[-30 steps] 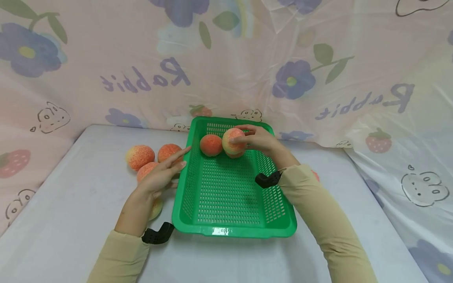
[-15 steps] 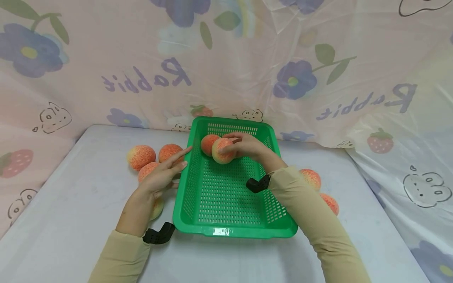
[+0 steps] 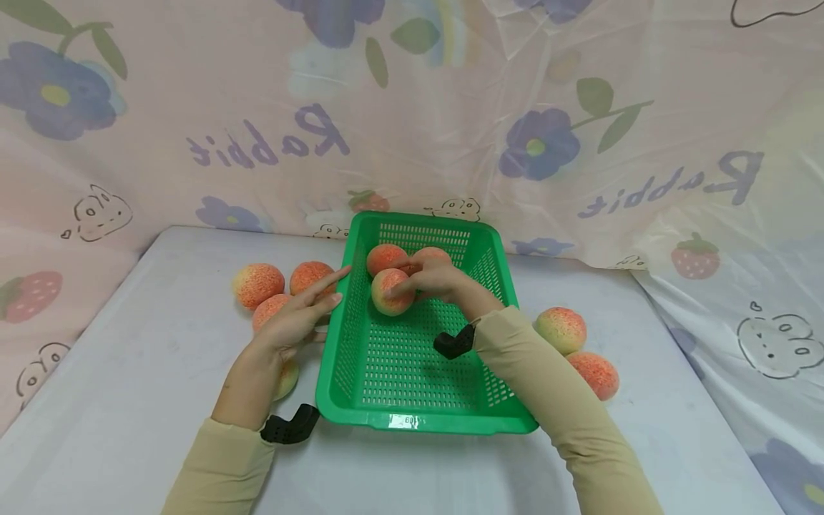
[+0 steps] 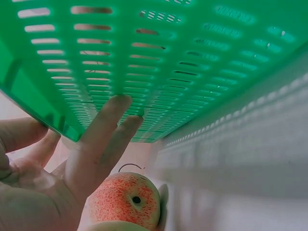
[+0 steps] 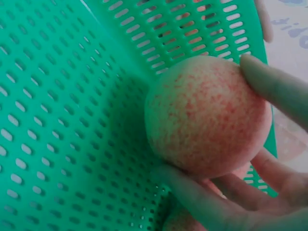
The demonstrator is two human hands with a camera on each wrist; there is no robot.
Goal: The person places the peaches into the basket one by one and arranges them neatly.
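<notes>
A peach [image 3: 391,293], blushed red and yellow, is held between the thumb and fingers of my right hand [image 3: 440,279]. It is low inside the green perforated basket [image 3: 428,422]. The right wrist view has this peach [image 5: 207,115] close to the basket's slotted side wall. Two more peaches lie at the basket's far end, one reddish peach [image 3: 386,259] on the left and another peach [image 3: 433,256] partly behind my right hand. My left hand [image 3: 290,322] rests against the basket's left rim, fingers extended. In the left wrist view its straight fingers [image 4: 103,125] touch the outer wall.
Left of the basket lie several peaches, among them a yellow-red peach [image 3: 259,286] and others partly behind my left hand. Two peaches, an upper one [image 3: 561,329] and a lower one [image 3: 595,375], lie to the right. A patterned curtain [image 3: 412,129] hangs behind the white table [image 3: 154,386].
My right hand has carried its peach left and nearer within the basket, uncovering the peach at the far right. My left hand has stayed at the rim.
</notes>
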